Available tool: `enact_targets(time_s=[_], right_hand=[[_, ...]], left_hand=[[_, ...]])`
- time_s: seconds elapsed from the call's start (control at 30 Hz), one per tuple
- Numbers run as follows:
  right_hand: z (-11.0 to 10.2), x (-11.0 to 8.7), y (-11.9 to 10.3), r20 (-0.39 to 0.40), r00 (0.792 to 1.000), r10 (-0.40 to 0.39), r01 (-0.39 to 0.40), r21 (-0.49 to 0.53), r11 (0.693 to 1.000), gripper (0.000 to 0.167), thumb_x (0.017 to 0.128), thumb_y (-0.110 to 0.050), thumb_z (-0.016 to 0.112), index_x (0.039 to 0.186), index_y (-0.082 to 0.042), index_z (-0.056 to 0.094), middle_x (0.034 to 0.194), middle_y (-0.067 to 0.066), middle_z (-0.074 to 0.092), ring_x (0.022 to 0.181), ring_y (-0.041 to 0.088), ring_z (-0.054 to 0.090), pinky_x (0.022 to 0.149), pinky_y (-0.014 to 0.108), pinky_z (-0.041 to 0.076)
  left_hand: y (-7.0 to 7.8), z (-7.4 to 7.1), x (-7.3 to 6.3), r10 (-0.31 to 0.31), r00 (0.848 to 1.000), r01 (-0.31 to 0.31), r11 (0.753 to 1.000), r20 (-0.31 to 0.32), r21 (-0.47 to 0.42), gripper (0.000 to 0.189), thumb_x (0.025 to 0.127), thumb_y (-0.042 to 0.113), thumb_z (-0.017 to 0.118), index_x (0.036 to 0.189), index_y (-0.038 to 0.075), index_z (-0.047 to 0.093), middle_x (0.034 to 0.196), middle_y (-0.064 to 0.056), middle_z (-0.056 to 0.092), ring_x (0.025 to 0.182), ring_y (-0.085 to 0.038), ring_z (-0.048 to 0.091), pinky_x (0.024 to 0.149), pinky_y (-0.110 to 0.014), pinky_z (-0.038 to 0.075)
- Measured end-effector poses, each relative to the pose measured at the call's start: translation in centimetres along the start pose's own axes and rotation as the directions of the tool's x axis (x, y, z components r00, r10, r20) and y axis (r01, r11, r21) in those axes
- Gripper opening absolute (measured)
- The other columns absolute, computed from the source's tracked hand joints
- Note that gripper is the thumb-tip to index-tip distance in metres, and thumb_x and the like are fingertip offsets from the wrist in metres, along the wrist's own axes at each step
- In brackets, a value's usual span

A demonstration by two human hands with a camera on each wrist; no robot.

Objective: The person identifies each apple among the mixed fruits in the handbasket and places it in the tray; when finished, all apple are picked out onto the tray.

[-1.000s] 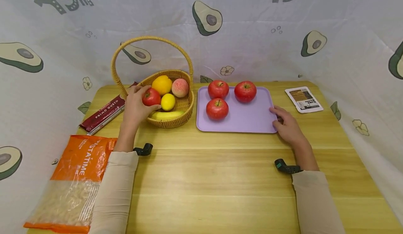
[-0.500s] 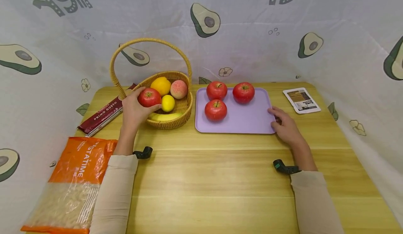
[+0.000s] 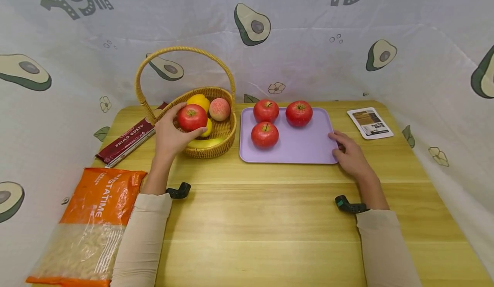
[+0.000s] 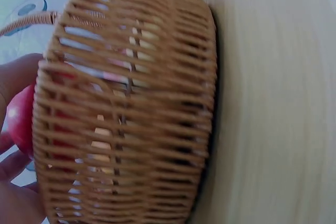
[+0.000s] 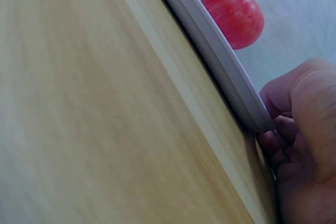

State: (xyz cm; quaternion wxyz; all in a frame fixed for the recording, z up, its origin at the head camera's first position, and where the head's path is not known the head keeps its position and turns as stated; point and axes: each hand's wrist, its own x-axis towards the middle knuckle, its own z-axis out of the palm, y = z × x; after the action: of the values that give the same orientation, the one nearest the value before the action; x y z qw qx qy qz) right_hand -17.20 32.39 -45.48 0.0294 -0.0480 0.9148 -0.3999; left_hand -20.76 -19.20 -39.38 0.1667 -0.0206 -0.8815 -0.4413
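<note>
My left hand (image 3: 169, 136) holds a red apple (image 3: 192, 117) between thumb and fingers, at the left part of the wicker basket (image 3: 232, 134). In the left wrist view that apple (image 4: 21, 121) shows at the rim, partly behind the basket's weave. Inside the basket are a yellow-orange fruit (image 3: 199, 101), a peach (image 3: 220, 109), a lemon (image 3: 209, 127) partly covered by the apple, and a banana (image 3: 206, 143). On the right, my right hand (image 3: 352, 157) grips the right edge of a lilac tray (image 3: 305, 145), its thumb and fingers at the rim (image 5: 247, 106).
Several apples, one of them nearest the front (image 3: 264, 135), sit on the tray's left and middle. A white packet (image 3: 370, 123) lies right of it. Left of the basket lie a dark red spaghetti pack (image 3: 129, 139) and an orange pasta bag (image 3: 90, 218). The basket's tall handle (image 3: 185, 49) arches overhead.
My left hand has lifted the apple up from among the basket's fruit and shifted it slightly right, now covering part of the lemon. The right hand stays at the tray's edge.
</note>
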Motion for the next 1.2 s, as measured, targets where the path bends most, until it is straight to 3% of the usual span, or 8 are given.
enact_targets(time_s=[0.2,0.53,0.7,0.8,1.2], right_hand=[[0.0,0.1,0.0,0.007,1.000,0.010,-0.010,-0.007,1.000,0.053,0.102,-0.003,0.043,0.155,0.004,0.039,0.168,0.027,0.022,0.154,0.051,0.019,0.121,0.068,0.021],[0.1,0.1,0.0,0.009,1.000,0.002,-0.002,-0.015,1.000,0.052,0.104,-0.005,0.043,0.155,0.003,0.039,0.168,0.026,0.022,0.154,0.051,0.020,0.121,0.068,0.022],[0.1,0.1,0.2,0.008,1.000,-0.001,0.001,-0.015,1.000,0.052,0.104,-0.005,0.044,0.155,0.004,0.040,0.168,0.027,0.023,0.154,0.051,0.020,0.121,0.068,0.021],[0.1,0.1,0.2,0.008,1.000,-0.003,0.003,-0.020,1.000,0.052,0.104,-0.005,0.043,0.155,0.004,0.040,0.167,0.027,0.023,0.154,0.051,0.020,0.121,0.068,0.021],[0.1,0.1,0.0,0.007,1.000,-0.010,0.010,-0.001,1.000,0.053,0.102,-0.003,0.043,0.154,0.005,0.040,0.167,0.028,0.022,0.154,0.052,0.019,0.121,0.069,0.020]], left_hand=[[1.5,0.4,-0.3,-0.019,0.999,0.022,0.997,0.043,-0.067,0.090,0.064,0.051,0.096,0.141,0.022,0.058,0.135,-0.006,0.066,0.118,-0.025,0.066,0.099,-0.047,0.057],[4.3,2.0,-1.3,0.074,0.993,-0.056,0.980,0.089,-0.193,0.083,0.067,0.045,0.096,0.140,0.026,0.062,0.139,0.001,0.061,0.124,-0.017,0.060,0.105,-0.039,0.055],[5.7,3.5,-1.5,0.132,0.985,-0.105,0.969,0.112,-0.224,0.076,0.070,0.045,0.094,0.139,0.033,0.063,0.137,0.004,0.062,0.121,-0.013,0.059,0.103,-0.036,0.056],[6.5,4.5,-1.5,0.155,0.980,-0.123,0.964,0.123,-0.238,0.077,0.071,0.044,0.094,0.139,0.028,0.063,0.140,0.004,0.060,0.121,-0.013,0.061,0.103,-0.033,0.056],[10.1,8.9,-1.8,0.174,0.956,-0.087,0.939,0.238,-0.334,0.081,0.073,0.044,0.092,0.144,0.022,0.059,0.142,0.000,0.061,0.118,-0.018,0.065,0.101,-0.033,0.057]])
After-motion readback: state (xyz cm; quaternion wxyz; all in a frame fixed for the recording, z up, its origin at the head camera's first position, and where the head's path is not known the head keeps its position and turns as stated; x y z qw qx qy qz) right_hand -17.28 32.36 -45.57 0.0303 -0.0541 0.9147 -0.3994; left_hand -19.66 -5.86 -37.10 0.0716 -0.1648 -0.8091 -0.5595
